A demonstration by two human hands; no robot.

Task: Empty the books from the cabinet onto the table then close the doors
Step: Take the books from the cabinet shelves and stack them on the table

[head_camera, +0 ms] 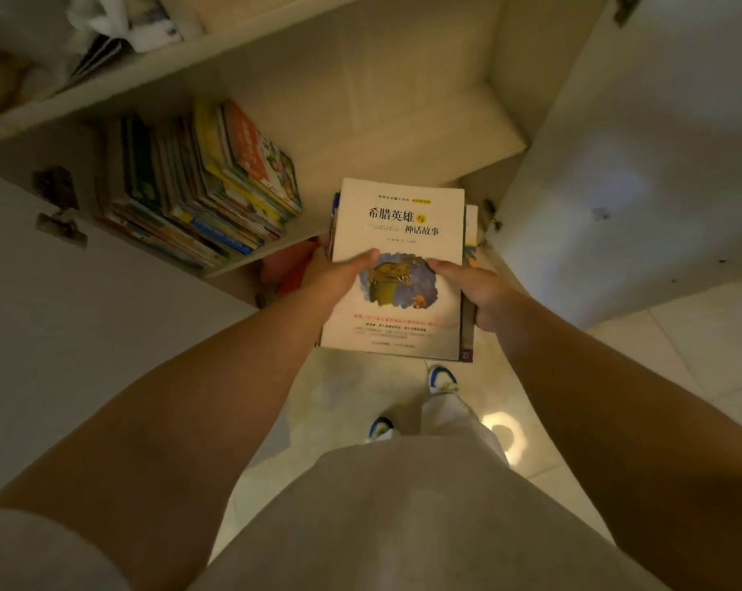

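Open cabinet [403, 121], doors swung wide; leaning books [198, 185] on shelf at left. Left hand [335, 275] & right hand [475, 292] grip held stack [399, 232] by its sides, thumbs on top cover, prob. several books underneath.

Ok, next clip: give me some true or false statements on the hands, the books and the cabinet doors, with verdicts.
1. Both hands hold a small stack of books topped by a cream-covered book with a dinosaur picture. True.
2. The left hand hangs idle. False: it grips the stack's left edge, as the right hand grips the right.
3. The pale cabinet shelf is emptied. False: a leaning row of colourful children's books remains.
4. The white right-side cabinet door stands open. True.
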